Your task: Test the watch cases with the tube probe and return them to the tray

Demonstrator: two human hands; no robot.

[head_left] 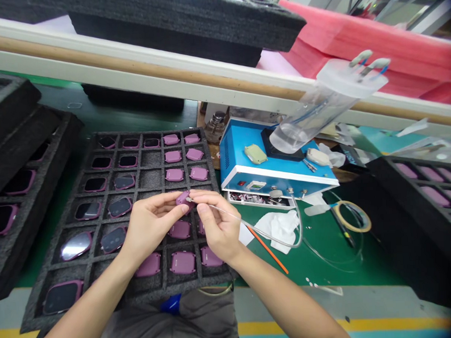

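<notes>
Mauve plastic casing (183,200) is clamped by the fingers (176,207) of the left hand (153,229) at the centre of the view, and a thin clear tube (250,221) is pinched by the fingers (203,210) of the right hand (219,226), its tip touching the casing. Beneath, toward six o'clock, a black foam tray (171,286) of similar casings is laid; a blue machine (240,161) is placed at two o'clock on the green counter (322,254).

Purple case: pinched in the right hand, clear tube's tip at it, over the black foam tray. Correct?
Wrong hand. The head view shows the purple case pinched in the left hand, with the clear tube tip at it, over the black foam tray.
</notes>
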